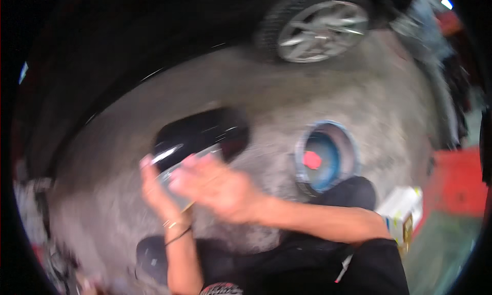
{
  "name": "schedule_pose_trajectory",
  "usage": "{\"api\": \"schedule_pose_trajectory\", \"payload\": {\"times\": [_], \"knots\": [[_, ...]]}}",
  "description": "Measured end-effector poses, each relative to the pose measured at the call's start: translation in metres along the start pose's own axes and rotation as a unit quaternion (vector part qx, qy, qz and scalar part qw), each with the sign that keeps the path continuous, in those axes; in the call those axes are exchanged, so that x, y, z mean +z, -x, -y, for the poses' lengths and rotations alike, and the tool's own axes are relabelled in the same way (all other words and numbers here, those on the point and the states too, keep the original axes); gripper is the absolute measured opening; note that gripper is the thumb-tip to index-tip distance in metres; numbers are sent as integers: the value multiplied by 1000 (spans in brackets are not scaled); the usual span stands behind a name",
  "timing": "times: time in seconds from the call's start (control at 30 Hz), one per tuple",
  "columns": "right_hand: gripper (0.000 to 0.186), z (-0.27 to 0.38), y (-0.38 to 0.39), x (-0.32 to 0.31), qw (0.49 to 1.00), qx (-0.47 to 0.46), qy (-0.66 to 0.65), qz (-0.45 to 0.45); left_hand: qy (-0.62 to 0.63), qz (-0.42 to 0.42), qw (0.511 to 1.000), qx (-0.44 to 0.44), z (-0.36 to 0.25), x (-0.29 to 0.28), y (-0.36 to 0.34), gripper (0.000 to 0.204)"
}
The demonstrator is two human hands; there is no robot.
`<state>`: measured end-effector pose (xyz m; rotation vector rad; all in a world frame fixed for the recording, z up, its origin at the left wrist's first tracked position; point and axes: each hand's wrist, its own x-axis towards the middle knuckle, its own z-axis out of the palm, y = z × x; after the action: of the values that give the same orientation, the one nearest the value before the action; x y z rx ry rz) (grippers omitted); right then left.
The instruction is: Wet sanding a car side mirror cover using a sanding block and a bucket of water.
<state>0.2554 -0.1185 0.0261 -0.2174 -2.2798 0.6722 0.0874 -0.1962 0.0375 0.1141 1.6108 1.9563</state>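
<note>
The picture is blurred by motion. My left hand (156, 190) grips a glossy black car part (202, 133) with a shiny silver strip, holding it from below at its near edge. My right hand (212, 185) lies across the part's near end, fingers spread toward the left and overlapping the left hand. Whether the right hand grips the part or only rests on it I cannot tell. A thin bracelet and a dark band circle my left wrist. Both hands are above a grey concrete floor (318, 90).
A blue bucket (325, 156) with something red inside stands on the floor to the right. A black car with a silver alloy wheel (323, 31) curves across the top. A white box (405, 210) and a red surface (461, 182) are at right.
</note>
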Motion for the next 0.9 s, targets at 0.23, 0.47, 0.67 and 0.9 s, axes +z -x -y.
{"api": "schedule_pose_trajectory", "payload": {"times": [0.23,0.47,0.67,0.9], "knots": [[62,4,-48,-21,996,89,21,-2,-105,19,984,142,9,17,16,50],[64,0,-61,-8,995,100,0,18,-54,40,991,114,10,13,18,50],[61,11,-15,-5,996,18,73,52,141,14,990,-25,15,8,9,43],[57,-9,-28,1,991,-40,121,38,122,-106,985,-69,-2,5,-4,41]]}}
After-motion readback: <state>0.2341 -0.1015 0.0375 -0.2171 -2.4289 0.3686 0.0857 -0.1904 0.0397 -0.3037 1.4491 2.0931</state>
